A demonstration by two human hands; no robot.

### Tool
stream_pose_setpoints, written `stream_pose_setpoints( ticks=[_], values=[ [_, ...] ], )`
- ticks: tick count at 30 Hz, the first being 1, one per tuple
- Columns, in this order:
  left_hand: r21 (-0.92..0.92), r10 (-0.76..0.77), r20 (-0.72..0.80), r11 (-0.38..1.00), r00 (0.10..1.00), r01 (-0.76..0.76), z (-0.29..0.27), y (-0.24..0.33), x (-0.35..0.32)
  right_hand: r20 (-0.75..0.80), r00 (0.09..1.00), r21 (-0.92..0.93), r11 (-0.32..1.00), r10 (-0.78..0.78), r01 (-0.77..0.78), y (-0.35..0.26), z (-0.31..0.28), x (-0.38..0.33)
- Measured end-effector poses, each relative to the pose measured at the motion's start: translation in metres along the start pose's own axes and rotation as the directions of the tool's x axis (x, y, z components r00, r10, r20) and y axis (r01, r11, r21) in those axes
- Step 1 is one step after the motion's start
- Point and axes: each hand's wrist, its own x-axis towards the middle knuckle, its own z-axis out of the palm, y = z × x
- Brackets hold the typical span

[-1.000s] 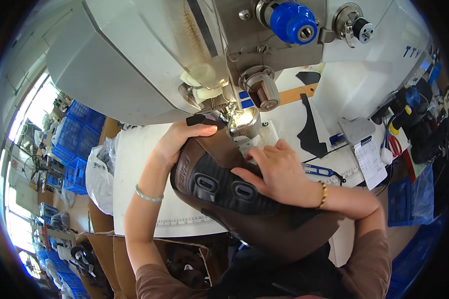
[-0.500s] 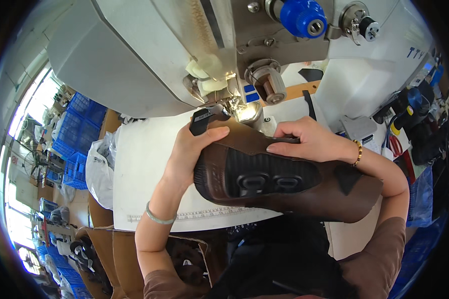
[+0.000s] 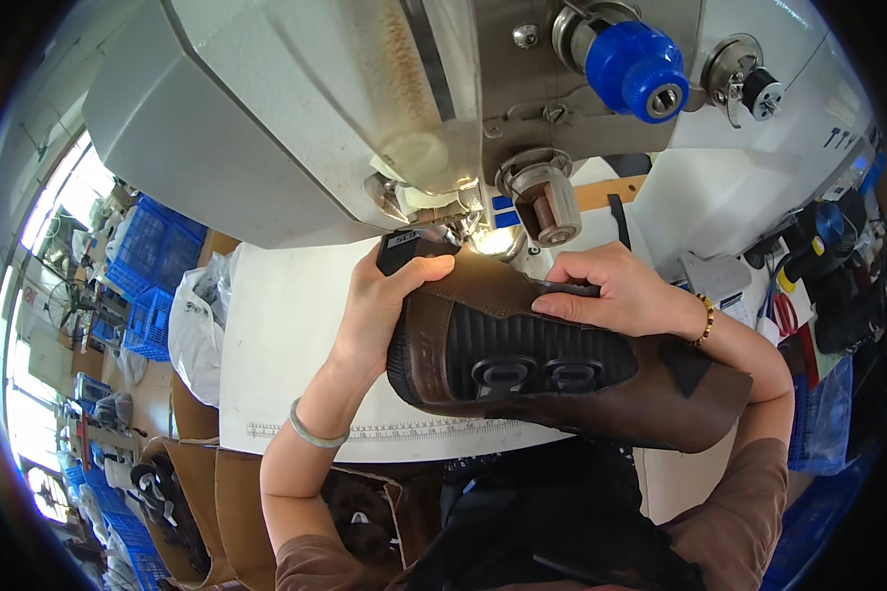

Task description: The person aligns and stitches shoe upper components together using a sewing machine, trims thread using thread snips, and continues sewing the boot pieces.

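Note:
Both hands hold a brown leather boot upper point(image 3: 562, 409) with a black ribbed panel and raised oval black parts on its side. My left hand point(image 3: 389, 295) grips its left end, thumb stretched along the top edge, by a black piece with a light label point(image 3: 401, 246). My right hand point(image 3: 611, 291) pinches the dark edge strip at the upper middle, fingers and thumb pressed together. The upper's top edge lies just below the lit needle area of a large sewing machine point(image 3: 266, 108); the exact stitching point is hidden.
The white worktable point(image 3: 286, 345) has a printed ruler point(image 3: 365, 430) along its near edge. Cardboard boxes point(image 3: 241, 492) stand below it. A white plastic bag point(image 3: 197, 330) and blue crates point(image 3: 153, 241) are at the left. Red-handled scissors point(image 3: 784, 313) lie at the right.
The machine sits slightly differently in the picture, as the view has shifted. Both hands keep their grip on the boot upper, which has tilted a little with its right end lower.

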Motion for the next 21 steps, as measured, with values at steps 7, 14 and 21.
stream_pose_setpoints(
  ticks=[7, 14, 21],
  values=[
    [0.111, 0.061, 0.029, 0.992, 0.998, -0.064, -0.004, 0.004, 0.009, 0.062, 0.989, 0.035, 0.990, 0.134, -0.136, 0.002, -0.006, 0.005],
    [0.151, 0.245, -0.092, 0.961, 0.965, -0.230, -0.015, 0.007, 0.000, -0.140, 0.988, 0.074, 0.996, 0.068, -0.058, -0.005, 0.018, 0.001],
    [0.751, 0.785, 0.188, 0.272, 0.591, -0.601, 0.008, -0.049, -0.084, -0.407, 0.910, 0.009, 0.997, 0.076, -0.080, -0.024, 0.053, -0.002]
  ],
)
